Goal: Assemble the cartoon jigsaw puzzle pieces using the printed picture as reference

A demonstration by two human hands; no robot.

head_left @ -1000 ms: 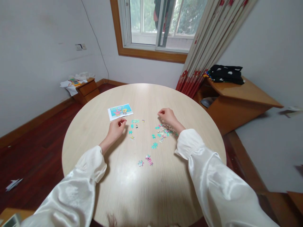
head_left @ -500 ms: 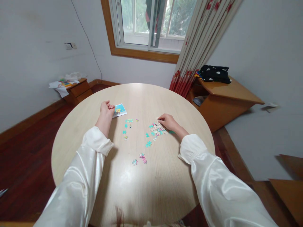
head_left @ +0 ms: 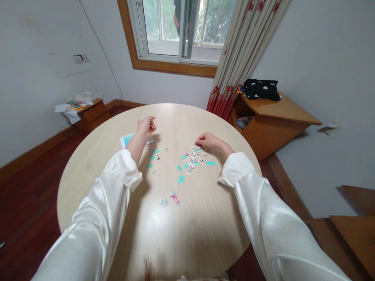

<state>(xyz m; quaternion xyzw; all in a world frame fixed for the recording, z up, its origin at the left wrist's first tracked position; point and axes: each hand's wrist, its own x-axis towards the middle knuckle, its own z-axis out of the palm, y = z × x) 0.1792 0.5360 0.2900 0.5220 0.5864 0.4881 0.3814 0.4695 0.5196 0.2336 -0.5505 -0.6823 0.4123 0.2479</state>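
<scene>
My left hand hovers over the far left of the table with its fingers curled in; nothing shows in it. Beneath its wrist lies a blue picture card, partly covered by my forearm. My right hand is at the far edge of a loose pile of jigsaw pieces, thumb and fingers pinched together. Whatever is between those fingertips is too small to make out. Left of the pile, several turquoise pieces form a rough column. Nearer me lie joined pink pieces and a pale piece.
The round wooden table fills the middle. Beyond it are a window and a curtain. Folded black cloth rests on a wooden cabinet at right. A small drawer unit with papers stands at left.
My left hand has moved right and away from me, and the card now lies under its wrist. My right hand has shifted slightly away from me at the pile. The view has turned a little.
</scene>
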